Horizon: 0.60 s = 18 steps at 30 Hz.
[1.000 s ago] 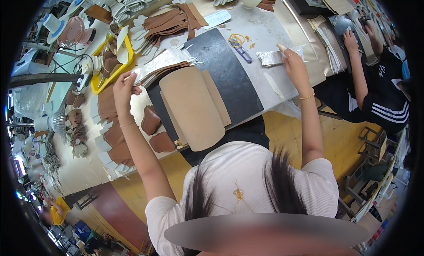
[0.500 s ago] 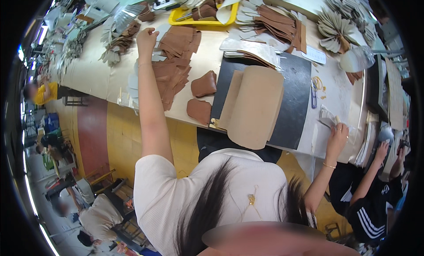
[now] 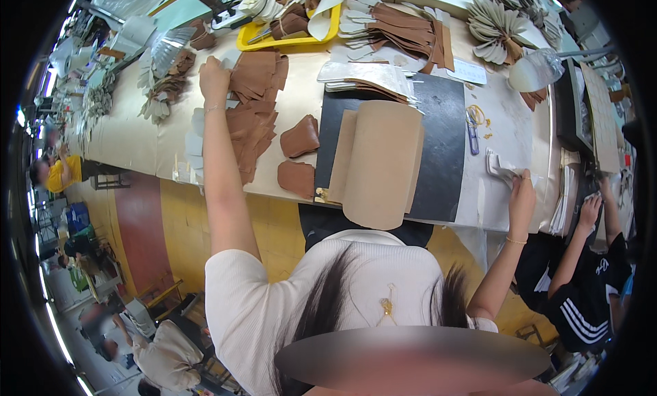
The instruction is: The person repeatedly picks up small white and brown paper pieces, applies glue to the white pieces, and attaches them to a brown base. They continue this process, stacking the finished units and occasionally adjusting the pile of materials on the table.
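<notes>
My left hand (image 3: pixel 215 80) reaches far forward to the left edge of a fanned stack of brown leather pieces (image 3: pixel 254 74). Its fingers are curled, and what they hold, if anything, is hidden. Under my left forearm lies a second fan of brown pieces (image 3: pixel 250 136), with pale pieces (image 3: pixel 194 141) beside it. Near the front right of the table, my right hand (image 3: pixel 522 194) pinches a few thin whitish pieces (image 3: pixel 503 165) by their edge. Between my arms, a curved tan sheet (image 3: pixel 383 163) rests on a black mat (image 3: pixel 441 156) and overhangs the table's front edge.
Two brown leather pieces (image 3: pixel 299 137) lie left of the mat. Farther back are a yellow tray (image 3: pixel 250 46), more brown bundles (image 3: pixel 404 37) and a fan of grey pieces (image 3: pixel 494 35). A blue-handled tool (image 3: pixel 473 137) lies right of the mat. A co-worker's hand (image 3: pixel 590 210) is at the right.
The view has shifted, so the table things appear farther left. My left hand has turned its fingers down beside the leather stack. The right hand still pinches the whitish pieces, now at a different angle.
</notes>
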Each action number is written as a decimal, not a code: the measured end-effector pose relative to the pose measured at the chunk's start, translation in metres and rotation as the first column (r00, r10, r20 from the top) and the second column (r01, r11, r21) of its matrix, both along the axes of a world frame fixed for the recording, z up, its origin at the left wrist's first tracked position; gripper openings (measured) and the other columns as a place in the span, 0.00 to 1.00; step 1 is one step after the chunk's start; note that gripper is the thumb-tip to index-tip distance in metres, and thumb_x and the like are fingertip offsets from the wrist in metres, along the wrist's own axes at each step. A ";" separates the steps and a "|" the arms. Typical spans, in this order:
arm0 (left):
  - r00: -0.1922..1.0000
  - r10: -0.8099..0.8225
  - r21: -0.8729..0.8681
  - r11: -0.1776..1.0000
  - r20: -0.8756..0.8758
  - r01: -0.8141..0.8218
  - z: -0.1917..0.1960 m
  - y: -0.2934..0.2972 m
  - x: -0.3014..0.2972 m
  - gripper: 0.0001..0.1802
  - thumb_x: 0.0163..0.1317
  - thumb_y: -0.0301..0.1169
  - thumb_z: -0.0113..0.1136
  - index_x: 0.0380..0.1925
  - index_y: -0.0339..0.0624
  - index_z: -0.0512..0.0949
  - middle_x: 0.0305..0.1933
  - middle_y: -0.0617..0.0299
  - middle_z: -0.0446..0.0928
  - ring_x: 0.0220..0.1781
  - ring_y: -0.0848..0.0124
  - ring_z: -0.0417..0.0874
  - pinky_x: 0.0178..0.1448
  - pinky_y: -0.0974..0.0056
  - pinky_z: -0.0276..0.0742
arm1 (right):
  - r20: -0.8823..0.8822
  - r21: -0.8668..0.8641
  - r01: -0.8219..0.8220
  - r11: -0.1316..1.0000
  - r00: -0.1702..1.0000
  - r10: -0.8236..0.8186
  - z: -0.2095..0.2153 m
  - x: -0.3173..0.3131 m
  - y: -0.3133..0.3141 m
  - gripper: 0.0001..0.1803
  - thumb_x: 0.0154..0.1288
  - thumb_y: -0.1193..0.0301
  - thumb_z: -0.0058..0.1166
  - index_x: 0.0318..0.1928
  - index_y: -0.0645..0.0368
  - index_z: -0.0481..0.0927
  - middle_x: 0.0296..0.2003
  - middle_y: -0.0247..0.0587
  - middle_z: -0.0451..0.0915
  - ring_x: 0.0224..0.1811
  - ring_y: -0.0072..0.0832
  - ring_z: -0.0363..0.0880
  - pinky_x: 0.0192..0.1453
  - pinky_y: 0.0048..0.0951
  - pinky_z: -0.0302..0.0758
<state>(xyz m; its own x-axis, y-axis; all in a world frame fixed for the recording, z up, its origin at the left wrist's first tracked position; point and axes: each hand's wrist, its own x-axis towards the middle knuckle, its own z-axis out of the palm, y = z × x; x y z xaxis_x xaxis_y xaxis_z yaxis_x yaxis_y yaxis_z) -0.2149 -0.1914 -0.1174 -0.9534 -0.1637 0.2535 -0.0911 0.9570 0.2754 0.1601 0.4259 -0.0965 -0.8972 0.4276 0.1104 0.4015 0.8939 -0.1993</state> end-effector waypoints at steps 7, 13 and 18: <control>0.958 -0.114 0.335 0.942 0.264 0.020 0.051 0.024 0.024 0.21 0.61 0.44 0.59 0.36 0.33 0.79 0.28 0.51 0.79 0.29 0.67 0.82 0.34 0.66 0.74 | -0.102 -0.187 0.145 0.972 0.981 -0.166 -0.008 0.003 0.023 0.14 0.72 0.70 0.41 0.52 0.67 0.64 0.34 0.66 0.76 0.37 0.60 0.75 0.38 0.48 0.70; 0.858 -0.513 0.869 0.434 0.022 0.237 0.136 0.089 0.126 0.18 0.60 0.37 0.63 0.41 0.32 0.76 0.31 0.60 0.79 0.26 0.74 0.79 0.28 0.70 0.75 | -0.422 -0.271 0.051 0.961 0.891 -0.167 -0.013 0.005 0.033 0.19 0.73 0.68 0.42 0.58 0.67 0.62 0.37 0.52 0.79 0.39 0.46 0.79 0.43 0.39 0.73; 0.664 -0.748 0.999 0.043 0.023 0.013 0.145 0.152 0.200 0.18 0.57 0.32 0.65 0.41 0.29 0.75 0.33 0.53 0.81 0.29 0.67 0.83 0.33 0.66 0.81 | -0.409 -0.874 -0.206 0.440 0.801 -0.437 0.038 -0.008 0.018 0.20 0.71 0.66 0.49 0.58 0.63 0.66 0.34 0.35 0.78 0.34 0.19 0.76 0.37 0.23 0.73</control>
